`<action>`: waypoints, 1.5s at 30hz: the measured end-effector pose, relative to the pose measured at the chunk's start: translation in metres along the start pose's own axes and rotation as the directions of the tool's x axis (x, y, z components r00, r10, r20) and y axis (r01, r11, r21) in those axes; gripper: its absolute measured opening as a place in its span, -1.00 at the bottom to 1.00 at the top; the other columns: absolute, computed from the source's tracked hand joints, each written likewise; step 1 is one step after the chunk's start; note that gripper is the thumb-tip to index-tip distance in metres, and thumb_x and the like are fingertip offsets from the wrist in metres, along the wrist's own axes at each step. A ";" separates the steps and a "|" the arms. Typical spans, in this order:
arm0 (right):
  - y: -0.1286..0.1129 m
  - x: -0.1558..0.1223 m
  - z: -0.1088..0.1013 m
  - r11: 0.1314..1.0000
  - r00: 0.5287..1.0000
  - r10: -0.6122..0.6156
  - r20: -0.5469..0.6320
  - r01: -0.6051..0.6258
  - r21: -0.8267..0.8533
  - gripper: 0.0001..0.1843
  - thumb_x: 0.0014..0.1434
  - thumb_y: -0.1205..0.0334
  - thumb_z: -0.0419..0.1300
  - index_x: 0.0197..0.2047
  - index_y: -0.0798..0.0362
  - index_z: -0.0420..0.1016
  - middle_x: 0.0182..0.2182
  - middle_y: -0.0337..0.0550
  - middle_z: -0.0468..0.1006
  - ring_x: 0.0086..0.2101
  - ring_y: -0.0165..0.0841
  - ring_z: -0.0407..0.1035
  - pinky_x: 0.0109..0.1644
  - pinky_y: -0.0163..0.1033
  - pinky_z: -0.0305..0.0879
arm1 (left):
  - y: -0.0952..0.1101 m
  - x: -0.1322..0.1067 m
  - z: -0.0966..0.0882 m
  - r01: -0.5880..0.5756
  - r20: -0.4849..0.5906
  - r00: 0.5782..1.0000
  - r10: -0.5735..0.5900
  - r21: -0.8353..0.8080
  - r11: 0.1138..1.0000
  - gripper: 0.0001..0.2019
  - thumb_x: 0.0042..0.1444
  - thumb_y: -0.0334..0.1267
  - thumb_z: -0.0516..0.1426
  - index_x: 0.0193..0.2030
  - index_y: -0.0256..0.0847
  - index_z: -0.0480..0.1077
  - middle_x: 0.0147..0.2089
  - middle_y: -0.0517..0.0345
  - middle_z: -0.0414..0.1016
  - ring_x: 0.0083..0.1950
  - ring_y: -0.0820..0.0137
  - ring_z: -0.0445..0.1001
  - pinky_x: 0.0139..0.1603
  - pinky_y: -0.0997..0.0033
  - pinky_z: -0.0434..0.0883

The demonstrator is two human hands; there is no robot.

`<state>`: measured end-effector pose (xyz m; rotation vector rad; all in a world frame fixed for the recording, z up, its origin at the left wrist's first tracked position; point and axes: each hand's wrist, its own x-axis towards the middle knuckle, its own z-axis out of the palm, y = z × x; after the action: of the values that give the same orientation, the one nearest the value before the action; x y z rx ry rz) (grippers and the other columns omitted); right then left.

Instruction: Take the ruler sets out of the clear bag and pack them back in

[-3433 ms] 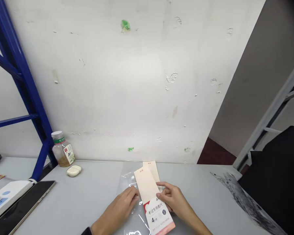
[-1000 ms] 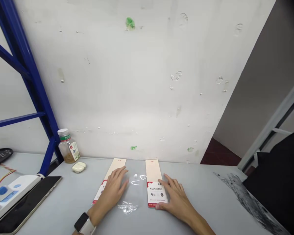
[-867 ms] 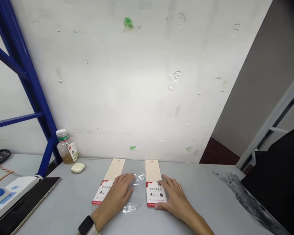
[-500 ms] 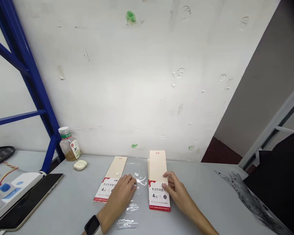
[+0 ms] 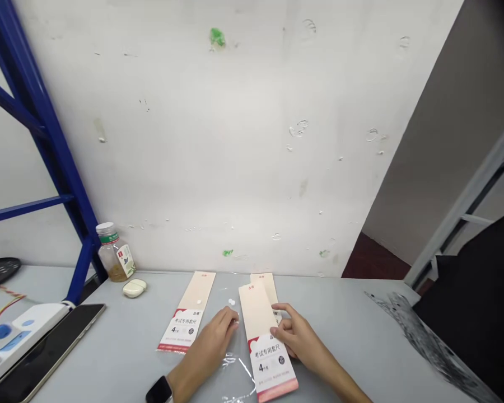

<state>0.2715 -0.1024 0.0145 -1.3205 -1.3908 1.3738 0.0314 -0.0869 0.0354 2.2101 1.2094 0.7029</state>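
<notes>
Through the head camera I see my right hand (image 5: 300, 338) at the right edge of a cream-and-white ruler-set packet (image 5: 266, 341) with a red band. Its thumb lies on the front and its fingers curl around the edge, grasping the packet, which lies slanted across the near edge of the view. That packet overlaps a second packet (image 5: 264, 288), whose top end shows behind it. My left hand (image 5: 208, 344) sits between the held packet and a third packet (image 5: 187, 313) lying flat and angled, with its fingers loosely curled; I cannot tell whether they pinch the clear plastic film (image 5: 237, 372) running beneath them. A smartwatch (image 5: 158, 390) is on that wrist. Two small white dots (image 5: 232, 301) lie just above the left fingertips. Farther left on the grey table (image 5: 340, 336) stand a glass jar (image 5: 114, 260) and a cream earbud case (image 5: 134, 288), with a tablet (image 5: 46, 347) and a white power strip (image 5: 21, 330) nearby, beside a blue steel shelf upright (image 5: 54, 151).
</notes>
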 end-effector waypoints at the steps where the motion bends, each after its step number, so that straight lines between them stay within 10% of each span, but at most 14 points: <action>1: 0.000 0.000 0.001 1.000 1.000 -0.007 0.000 0.007 0.007 -0.48 0.08 0.05 0.24 0.07 0.02 0.24 -0.61 -0.52 0.24 -0.69 -0.56 0.08 -0.59 -0.38 -0.02 | 0.000 0.000 0.000 -0.010 0.021 1.000 0.010 0.003 1.000 -0.78 0.38 -0.19 -0.14 -0.20 -0.09 0.28 -0.16 0.16 0.44 -0.18 0.32 0.46 -0.13 0.31 0.40; 27: -0.004 -0.007 0.047 0.948 0.997 0.033 0.071 -0.054 0.313 -0.40 -0.09 0.04 0.37 -0.06 -0.02 0.19 -0.52 -0.44 0.43 -0.59 -0.34 0.50 -0.51 -0.24 0.46 | 0.009 0.001 0.008 -0.078 0.046 0.996 0.075 0.066 0.995 -0.82 0.36 -0.29 -0.11 -0.20 -0.09 0.29 -0.20 0.22 0.41 -0.21 0.39 0.45 -0.18 0.40 0.39; 37: -0.003 -0.006 0.052 0.932 0.993 -0.021 0.112 -0.021 0.363 -0.45 -0.06 -0.07 0.37 -0.12 0.01 0.28 -0.49 -0.40 0.41 -0.52 -0.33 0.52 -0.42 -0.17 0.51 | 0.002 0.004 0.016 -0.318 -0.033 0.939 0.342 0.294 0.901 -0.80 0.36 -0.33 -0.11 -0.16 -0.12 0.32 -0.18 0.13 0.46 -0.17 0.30 0.45 -0.13 0.28 0.41; 41: -0.005 -0.004 0.041 0.941 0.996 -0.065 0.061 0.041 0.334 -0.44 -0.04 -0.14 0.35 -0.11 0.02 0.32 -0.54 -0.38 0.42 -0.57 -0.38 0.46 -0.49 -0.27 0.41 | -0.001 0.006 0.006 -0.170 -0.221 0.951 0.216 0.209 0.963 -0.87 0.30 -0.22 -0.01 -0.11 -0.11 0.33 -0.07 0.06 0.45 -0.08 0.22 0.43 -0.07 0.19 0.40; 45: -0.005 -0.002 0.029 0.956 0.995 -0.096 0.034 0.083 0.283 -0.42 -0.02 -0.13 0.34 -0.06 0.05 0.35 -0.58 -0.38 0.42 -0.62 -0.44 0.36 -0.53 -0.32 0.33 | -0.009 0.009 0.000 0.087 -0.259 0.955 -0.144 -0.220 0.972 -0.85 0.20 -0.11 0.04 -0.23 -0.11 0.33 -0.27 0.15 0.45 -0.30 0.30 0.45 -0.28 0.32 0.39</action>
<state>0.2434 -0.1093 0.0161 -1.0329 -1.2168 1.4870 0.0304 -0.0750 0.0312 1.8993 1.3211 1.0615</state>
